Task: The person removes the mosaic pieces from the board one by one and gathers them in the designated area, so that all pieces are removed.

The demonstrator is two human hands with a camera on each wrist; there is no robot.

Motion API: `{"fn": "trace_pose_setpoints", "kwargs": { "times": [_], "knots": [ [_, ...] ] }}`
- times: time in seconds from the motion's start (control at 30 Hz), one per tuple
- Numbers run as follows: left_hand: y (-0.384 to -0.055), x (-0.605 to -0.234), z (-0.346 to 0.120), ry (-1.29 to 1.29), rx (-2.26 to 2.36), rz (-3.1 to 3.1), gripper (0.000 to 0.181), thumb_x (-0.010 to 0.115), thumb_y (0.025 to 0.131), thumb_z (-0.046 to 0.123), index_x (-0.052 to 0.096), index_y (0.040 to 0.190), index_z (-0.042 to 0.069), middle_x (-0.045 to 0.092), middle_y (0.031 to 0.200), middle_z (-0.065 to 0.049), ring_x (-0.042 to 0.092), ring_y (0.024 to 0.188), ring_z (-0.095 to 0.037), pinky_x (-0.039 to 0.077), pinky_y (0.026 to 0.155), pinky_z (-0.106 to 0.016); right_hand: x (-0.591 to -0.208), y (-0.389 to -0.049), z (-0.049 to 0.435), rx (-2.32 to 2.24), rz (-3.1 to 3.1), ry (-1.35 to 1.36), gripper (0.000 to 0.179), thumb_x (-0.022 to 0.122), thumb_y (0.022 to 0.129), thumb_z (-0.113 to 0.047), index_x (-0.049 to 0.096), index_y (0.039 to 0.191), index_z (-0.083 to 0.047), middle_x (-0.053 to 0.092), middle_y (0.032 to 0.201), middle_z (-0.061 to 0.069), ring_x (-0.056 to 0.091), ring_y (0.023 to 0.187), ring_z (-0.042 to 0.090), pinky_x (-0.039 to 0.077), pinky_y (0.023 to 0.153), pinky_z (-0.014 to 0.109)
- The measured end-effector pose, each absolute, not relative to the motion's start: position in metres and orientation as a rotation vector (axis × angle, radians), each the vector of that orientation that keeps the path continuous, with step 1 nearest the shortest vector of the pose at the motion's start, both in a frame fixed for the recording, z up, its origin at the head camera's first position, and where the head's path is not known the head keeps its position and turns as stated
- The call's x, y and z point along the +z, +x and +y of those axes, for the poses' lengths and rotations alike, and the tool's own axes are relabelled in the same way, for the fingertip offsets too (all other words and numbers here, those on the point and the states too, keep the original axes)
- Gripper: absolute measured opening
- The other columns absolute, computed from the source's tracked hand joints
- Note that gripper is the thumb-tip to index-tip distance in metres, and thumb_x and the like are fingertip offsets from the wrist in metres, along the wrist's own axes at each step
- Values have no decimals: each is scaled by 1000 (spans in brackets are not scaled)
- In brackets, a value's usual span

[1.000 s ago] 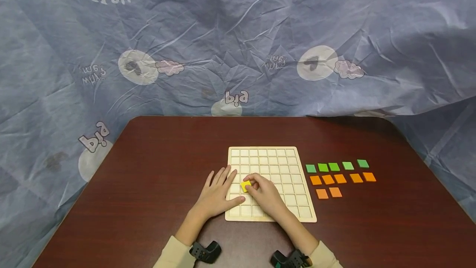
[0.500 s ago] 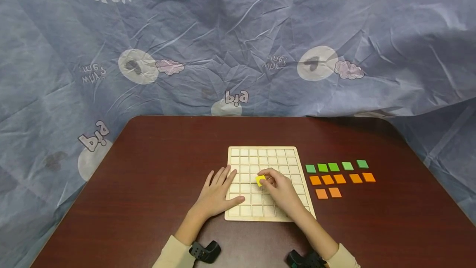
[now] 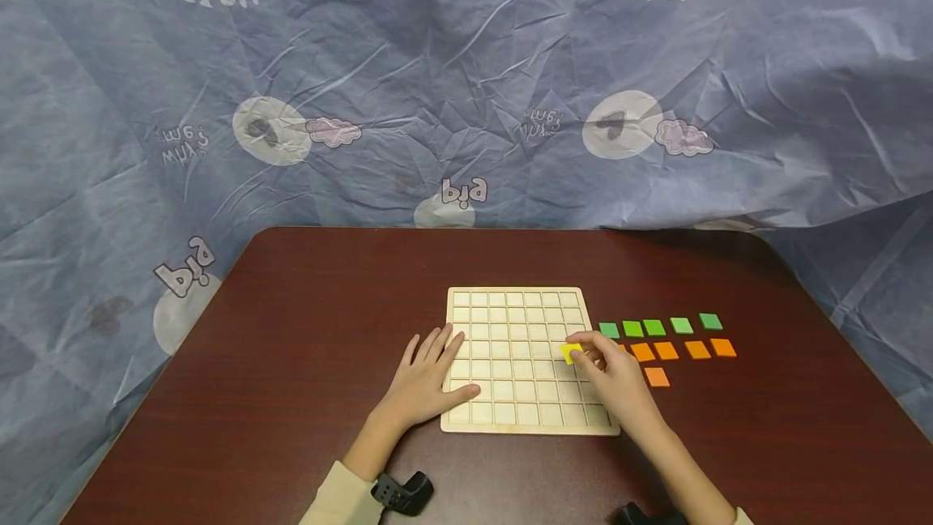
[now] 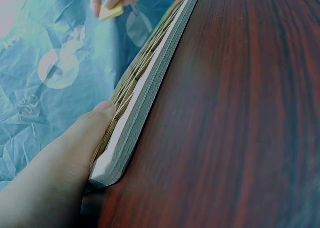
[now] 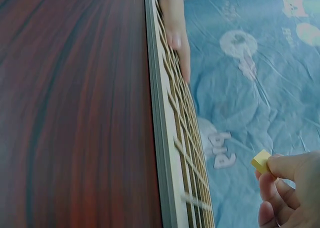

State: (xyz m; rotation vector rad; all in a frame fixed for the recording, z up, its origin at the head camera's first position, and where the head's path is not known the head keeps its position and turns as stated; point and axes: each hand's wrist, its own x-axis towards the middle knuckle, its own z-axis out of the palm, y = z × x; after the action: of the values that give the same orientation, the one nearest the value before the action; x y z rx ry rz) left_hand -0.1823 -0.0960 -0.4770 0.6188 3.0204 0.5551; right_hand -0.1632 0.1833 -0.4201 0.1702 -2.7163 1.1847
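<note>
Between thumb and fingers my right hand pinches a yellow square tile, held above the right side of the wooden grid board. In the right wrist view the yellow tile is raised well off the board, with the other fingers curled behind it. Spread flat, my left hand rests on the board's left edge, its thumb lying over the near-left squares. The left wrist view shows that thumb against the board's edge, and the yellow tile beyond.
Right of the board lie a row of several green tiles and rows of orange tiles, partly hidden by my right hand. The dark red wooden table carries everything. A wrinkled blue cloth hangs behind it.
My right hand has carried the yellow tile from the left part of the board across to its right side. The left hand stays in place.
</note>
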Motion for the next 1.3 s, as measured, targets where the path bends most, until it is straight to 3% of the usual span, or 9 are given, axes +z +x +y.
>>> {"fn": "trace_pose_setpoints", "kwargs": {
  "times": [0.6, 0.87, 1.0, 1.13, 1.3],
  "knots": [
    [-183, -476, -95, 632, 559, 3014, 84, 39, 81, 69, 16, 147, 23, 13, 154, -2, 12, 142, -20, 4, 113, -48, -437, -152, 270, 1007, -2645, -75, 24, 55, 91, -25, 61, 108, -9, 62, 76, 6, 44, 58, -1, 36, 49, 21],
    [-182, -476, -94, 630, 543, 3016, 84, 37, 81, 70, 15, 147, 24, 12, 154, -1, 12, 142, -20, 4, 113, -48, -448, -151, 296, 1003, -2607, -221, 27, 55, 90, -29, 62, 108, -10, 57, 74, -5, 43, 59, -3, 36, 50, 20],
    [-182, -476, -95, 627, 560, 3012, 84, 38, 81, 70, 15, 147, 24, 13, 154, -2, 12, 142, -20, 4, 113, -48, -453, -151, 304, 973, -2619, -230, 28, 54, 91, -28, 61, 109, -9, 55, 83, 1, 40, 61, -4, 35, 51, 19],
    [-182, -477, -95, 625, 562, 3016, 84, 38, 81, 70, 15, 147, 24, 14, 154, -2, 12, 142, -20, 4, 113, -48, -458, -152, 308, 931, -2651, -206, 25, 55, 90, -22, 60, 110, -7, 52, 97, 9, 35, 66, -14, 35, 53, 17],
    [-183, -478, -96, 627, 554, 3021, 84, 38, 81, 70, 15, 147, 24, 14, 154, -2, 12, 142, -20, 4, 113, -48, -462, -152, 310, 877, -2677, -152, 23, 55, 90, -15, 58, 111, -5, 51, 100, 14, 30, 69, -20, 37, 55, 17]
  ]
}}
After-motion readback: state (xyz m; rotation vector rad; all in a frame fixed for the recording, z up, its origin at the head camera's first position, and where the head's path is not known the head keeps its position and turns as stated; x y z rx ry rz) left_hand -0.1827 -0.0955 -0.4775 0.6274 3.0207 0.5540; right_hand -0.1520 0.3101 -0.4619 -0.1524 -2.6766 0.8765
